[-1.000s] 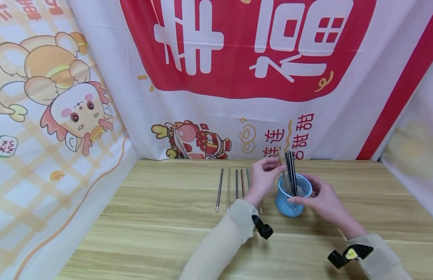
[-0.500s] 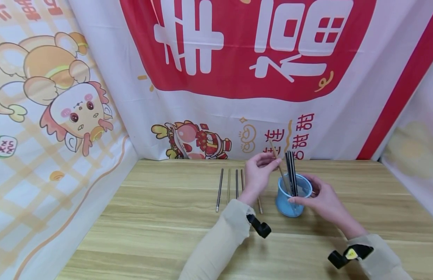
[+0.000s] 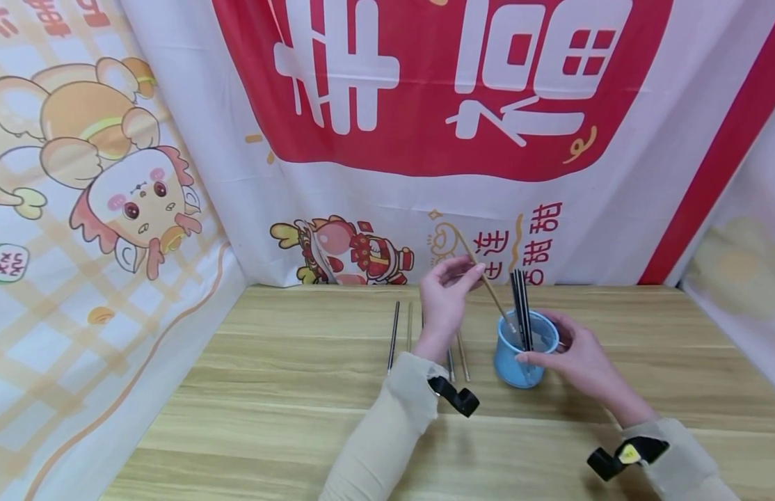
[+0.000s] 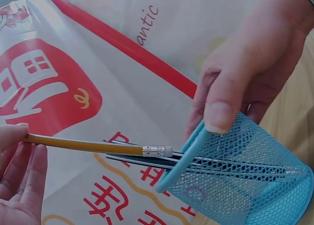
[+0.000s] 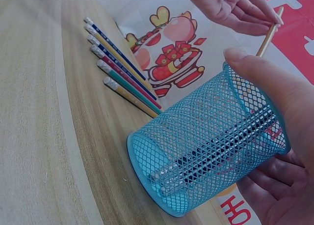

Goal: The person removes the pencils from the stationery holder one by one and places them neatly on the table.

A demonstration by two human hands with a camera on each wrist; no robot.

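On the worktop [image 3: 268, 431], loose pencils [image 5: 130, 86] lie beside the cup [image 3: 514, 369]. The left grip [image 3: 446, 299] pinches a yellow pencil [image 4: 88, 145], eraser end [image 4: 156, 151] at the cup's mouth; the right grip [image 3: 578, 356] holds the cup. That slant could snag the dark pencils [image 3: 522, 299], tipping everything if the right slackens.

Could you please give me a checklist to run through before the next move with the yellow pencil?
1. Yellow pencil held: ok, the left hand pinches it away from the eraser.
2. Blue cup steadied: ok, the right hand grips it near the rim.
3. Eraser end clear of the rim: cannot tell; it shows right at the cup's mouth.
4. Dark pencils out of the cup: not ok, they lean together inside.
5. Row of pencils tidy: ok, they lie side by side on the table.
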